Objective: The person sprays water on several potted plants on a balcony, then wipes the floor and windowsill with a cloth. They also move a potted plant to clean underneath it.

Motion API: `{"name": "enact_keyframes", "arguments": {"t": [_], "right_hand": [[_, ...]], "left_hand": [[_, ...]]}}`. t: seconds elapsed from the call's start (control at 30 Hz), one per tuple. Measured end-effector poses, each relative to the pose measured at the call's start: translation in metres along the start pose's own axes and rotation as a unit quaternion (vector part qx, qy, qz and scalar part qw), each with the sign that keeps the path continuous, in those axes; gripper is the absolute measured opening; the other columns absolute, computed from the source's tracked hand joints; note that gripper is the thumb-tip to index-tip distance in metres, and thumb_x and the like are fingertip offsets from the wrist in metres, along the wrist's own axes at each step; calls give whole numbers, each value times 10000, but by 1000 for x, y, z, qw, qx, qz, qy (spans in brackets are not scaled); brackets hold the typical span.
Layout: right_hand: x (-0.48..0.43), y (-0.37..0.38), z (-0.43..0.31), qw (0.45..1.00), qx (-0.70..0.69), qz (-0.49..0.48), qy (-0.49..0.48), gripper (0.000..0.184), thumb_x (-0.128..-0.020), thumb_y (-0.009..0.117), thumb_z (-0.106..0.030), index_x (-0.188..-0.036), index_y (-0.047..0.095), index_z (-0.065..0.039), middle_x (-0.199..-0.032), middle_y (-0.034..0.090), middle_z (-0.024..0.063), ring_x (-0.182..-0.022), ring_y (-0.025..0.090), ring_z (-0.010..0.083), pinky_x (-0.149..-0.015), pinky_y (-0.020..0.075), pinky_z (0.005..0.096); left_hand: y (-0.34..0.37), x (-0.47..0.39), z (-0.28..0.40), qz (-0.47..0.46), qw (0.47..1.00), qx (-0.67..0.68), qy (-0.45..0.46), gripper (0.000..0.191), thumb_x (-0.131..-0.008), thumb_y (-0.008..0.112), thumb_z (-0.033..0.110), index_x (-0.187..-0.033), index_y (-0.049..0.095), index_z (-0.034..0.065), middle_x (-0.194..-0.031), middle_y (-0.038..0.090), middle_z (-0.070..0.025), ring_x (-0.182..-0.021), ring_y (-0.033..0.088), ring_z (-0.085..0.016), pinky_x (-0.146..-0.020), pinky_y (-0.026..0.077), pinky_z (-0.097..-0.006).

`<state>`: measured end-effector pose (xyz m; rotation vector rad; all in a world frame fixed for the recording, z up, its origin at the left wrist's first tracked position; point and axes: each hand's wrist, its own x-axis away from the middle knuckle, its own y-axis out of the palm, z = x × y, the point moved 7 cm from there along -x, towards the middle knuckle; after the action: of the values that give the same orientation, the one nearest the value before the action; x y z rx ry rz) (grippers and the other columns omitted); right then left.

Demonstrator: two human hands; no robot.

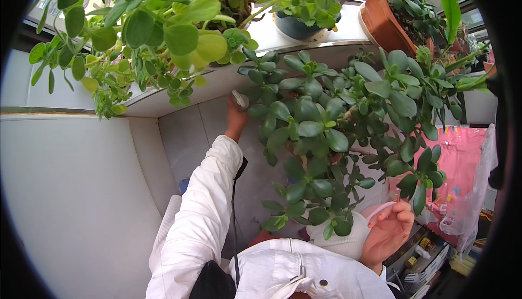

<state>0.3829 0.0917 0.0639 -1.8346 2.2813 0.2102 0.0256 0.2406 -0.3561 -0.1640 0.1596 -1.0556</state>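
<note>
My left hand [237, 116] grips a white spray bottle [240, 100] by its top, beside the left edge of a large jade plant [310, 127]. The bottle's body is mostly hidden by hand and leaves. Below the jade plant's right side, my right hand [387, 231] is raised palm up with curled fingers, against a pale pink curved rim [381, 210] of an object I cannot identify. Whether the fingers hold that rim cannot be told. The jade plant's thick green leaves spread between both hands, and its pot is mostly hidden.
A trailing light-green plant [179, 33] overhangs the white windowsill [269, 40] at upper left. A dark round pot [301, 25] and a terracotta-coloured planter [377, 17] stand on the sill. A pink printed bag [461, 168] and a shelf with small items [420, 258] are at right.
</note>
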Motion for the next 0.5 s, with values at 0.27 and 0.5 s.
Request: {"name": "enact_keyframes", "arguments": {"t": [0.27, 0.5], "right_hand": [[8, -12, -15, 984, -166, -66, 16, 396, -958, 479, -370, -979, 535, 21, -987, 513, 149, -733, 576, 185, -579, 504, 289], [10, -38, -20, 944, -317, -23, 83, 362, -973, 464, -350, -937, 587, -12, -806, 617, 76, -671, 586, 125, -593, 493, 255]], "left_hand": [[-70, 64, 37, -41, 947, -66, -312, 858, -685, 749, 68, -1390, 264, 16, -1241, 506, -175, -1056, 546, -287, -855, 473, -365], [-105, 144, 122, -38, 906, 128, -401, 650, -853, 605, 171, -1402, 265, 92, -1273, 475, -119, -1107, 496, -260, -815, 477, -429]]}}
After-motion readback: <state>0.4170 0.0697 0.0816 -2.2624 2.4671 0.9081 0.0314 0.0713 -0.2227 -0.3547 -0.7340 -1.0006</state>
